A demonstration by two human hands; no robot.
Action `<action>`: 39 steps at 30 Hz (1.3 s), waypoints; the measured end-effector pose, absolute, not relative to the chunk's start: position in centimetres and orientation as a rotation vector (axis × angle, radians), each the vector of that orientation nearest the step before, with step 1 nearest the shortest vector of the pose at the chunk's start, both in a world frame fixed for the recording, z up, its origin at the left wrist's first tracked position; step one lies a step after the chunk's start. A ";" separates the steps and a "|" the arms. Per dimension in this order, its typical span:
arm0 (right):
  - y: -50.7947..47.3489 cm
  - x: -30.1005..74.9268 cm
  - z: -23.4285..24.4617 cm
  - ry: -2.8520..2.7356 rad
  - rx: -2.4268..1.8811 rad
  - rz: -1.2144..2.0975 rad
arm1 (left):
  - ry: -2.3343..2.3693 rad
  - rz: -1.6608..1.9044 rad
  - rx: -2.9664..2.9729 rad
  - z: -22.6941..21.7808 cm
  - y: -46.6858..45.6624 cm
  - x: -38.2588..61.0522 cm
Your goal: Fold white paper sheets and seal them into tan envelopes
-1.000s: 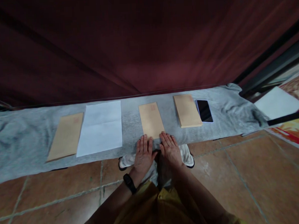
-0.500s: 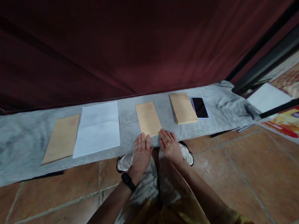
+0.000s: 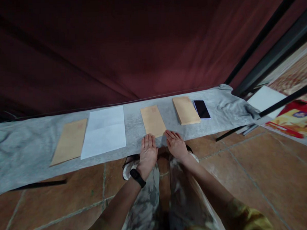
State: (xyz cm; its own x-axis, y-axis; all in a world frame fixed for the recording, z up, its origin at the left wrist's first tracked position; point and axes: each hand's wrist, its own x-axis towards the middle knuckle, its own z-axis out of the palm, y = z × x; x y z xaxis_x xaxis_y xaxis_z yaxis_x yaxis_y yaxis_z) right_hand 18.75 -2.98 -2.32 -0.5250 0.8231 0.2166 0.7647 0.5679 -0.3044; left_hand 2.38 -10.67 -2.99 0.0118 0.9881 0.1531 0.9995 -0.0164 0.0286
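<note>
A single brown envelope [image 3: 154, 121] lies flat on the grey cloth [image 3: 133, 126], in front of me. My left hand [image 3: 148, 152] rests palm down at the cloth's near edge, its fingertips by the envelope's lower left corner. At the lower right corner of the same envelope, my right hand [image 3: 175, 143] lies flat with its fingers stretched out. Neither hand grips anything. Further left are a white sheet of paper [image 3: 104, 131] with a faint crease and a brown envelope [image 3: 69, 140] beside it. To the right sits a stack of brown envelopes [image 3: 186, 110].
A phone [image 3: 202, 109] with a dark screen lies against the right side of the stack. Behind the narrow cloth-covered surface hangs a dark red curtain [image 3: 140, 54]. Black metal bars [image 3: 265, 37] and a colourful printed box or sheet [image 3: 298, 119] stand at the right.
The view has shifted slightly. Both hands stay flat near the middle envelope's lower corners, and the papers lie as before.
</note>
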 end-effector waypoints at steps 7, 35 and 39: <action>-2.3 18.7 -1.0 -2.548 -1.322 0.221 | -2.043 -0.175 -2.277 -2.4 -9.8 3.0; -2.3 18.2 -3.5 -2.592 -0.878 0.310 | -1.943 -0.161 -2.233 -3.6 -9.8 2.2; -1.6 19.5 -2.9 -2.581 -0.951 0.273 | -1.953 -0.190 -2.250 -3.1 -9.6 1.9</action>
State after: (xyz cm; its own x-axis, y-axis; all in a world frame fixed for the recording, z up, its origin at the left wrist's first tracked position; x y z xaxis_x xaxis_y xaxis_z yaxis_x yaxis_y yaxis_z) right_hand 19.49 -1.65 -2.87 -0.7011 0.6563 0.2788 0.5835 0.7527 -0.3048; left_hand 1.90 -9.64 -3.11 0.1412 0.9702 0.1970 0.9900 -0.1371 -0.0343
